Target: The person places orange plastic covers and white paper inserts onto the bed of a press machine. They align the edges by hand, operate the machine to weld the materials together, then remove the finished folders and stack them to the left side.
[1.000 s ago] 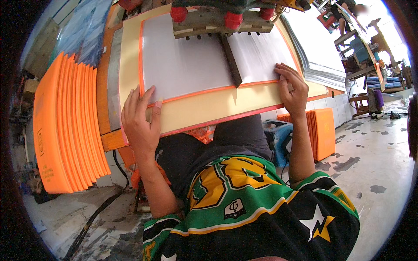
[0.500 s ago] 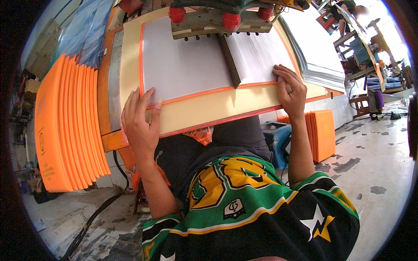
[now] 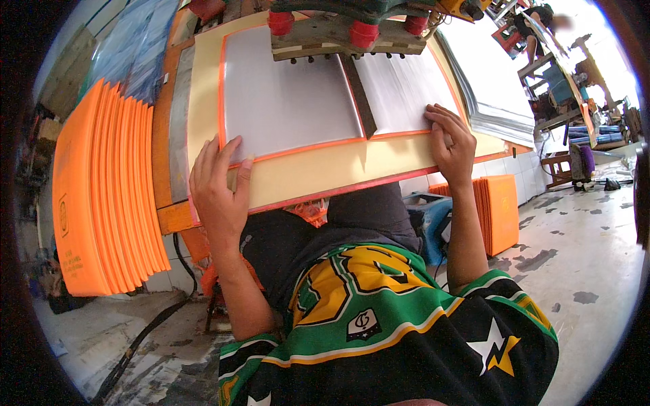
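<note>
Under the dark bar, a glossy, whitish, orange-edged sheet is lying. Left of the bar the spread left hand, and right of it the half-curled right hand, are touching the sheet, gripping nothing.

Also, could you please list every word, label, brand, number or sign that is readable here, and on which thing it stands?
Shirt: big yellow lettering, a small badge, a white-and-yellow star; wording not copied out.
Left orange stack: framed emblem and small dark lines, too small to read.
Right orange stack: faint marks, unreadable.
Orange-edged sheet: no print visible.
</note>
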Demonstrator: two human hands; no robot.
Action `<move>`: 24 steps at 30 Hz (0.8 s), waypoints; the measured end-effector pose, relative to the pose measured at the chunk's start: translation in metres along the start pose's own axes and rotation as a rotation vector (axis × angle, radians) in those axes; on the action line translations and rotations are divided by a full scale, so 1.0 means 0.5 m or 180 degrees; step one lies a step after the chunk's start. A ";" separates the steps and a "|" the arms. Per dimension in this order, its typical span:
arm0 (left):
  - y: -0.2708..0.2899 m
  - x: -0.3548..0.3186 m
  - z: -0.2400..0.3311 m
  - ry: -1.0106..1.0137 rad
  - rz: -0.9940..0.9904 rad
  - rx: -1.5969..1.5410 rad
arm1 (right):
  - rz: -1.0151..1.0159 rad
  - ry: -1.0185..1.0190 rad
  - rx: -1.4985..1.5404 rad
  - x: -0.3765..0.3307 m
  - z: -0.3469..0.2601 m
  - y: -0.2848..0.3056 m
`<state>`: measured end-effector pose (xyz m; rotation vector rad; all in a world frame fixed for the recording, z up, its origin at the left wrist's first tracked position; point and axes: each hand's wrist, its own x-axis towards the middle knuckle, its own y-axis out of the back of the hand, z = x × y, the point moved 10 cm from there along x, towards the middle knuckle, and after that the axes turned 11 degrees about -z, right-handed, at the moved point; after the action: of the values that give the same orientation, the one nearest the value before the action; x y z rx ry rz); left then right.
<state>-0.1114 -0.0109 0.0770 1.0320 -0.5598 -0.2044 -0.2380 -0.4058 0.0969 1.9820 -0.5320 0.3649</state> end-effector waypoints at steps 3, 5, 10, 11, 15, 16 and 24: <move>-0.002 0.000 -0.001 -0.0003 -0.0002 -0.0023 | 0.0013 -0.0012 -0.0002 0.000 0.002 0.000; 0.000 -0.001 0.001 -0.0045 0.0030 0.0012 | 0.0018 -0.0006 -0.0020 0.000 0.001 0.001; 0.002 -0.002 0.002 -0.0030 0.0031 0.0031 | -0.0001 -0.0048 0.0021 0.002 0.001 -0.001; 0.002 -0.002 0.001 -0.0008 0.0017 0.0046 | -0.0001 -0.0042 0.0022 0.002 0.002 -0.001; -0.005 0.001 -0.006 0.0059 -0.0063 -0.0007 | 0.0055 -0.0037 -0.0067 -0.005 0.006 0.002; -0.004 0.002 -0.004 0.0054 -0.0055 0.0013 | 0.0145 -0.0064 -0.0072 -0.008 0.008 0.007; 0.005 0.000 -0.010 0.0000 -0.0065 -0.0160 | 0.0241 -0.0613 0.0298 -0.003 0.070 0.025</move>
<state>-0.1091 -0.0060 0.0772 0.9892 -0.5417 -0.2355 -0.2450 -0.4417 0.0902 2.1042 -0.7253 0.2505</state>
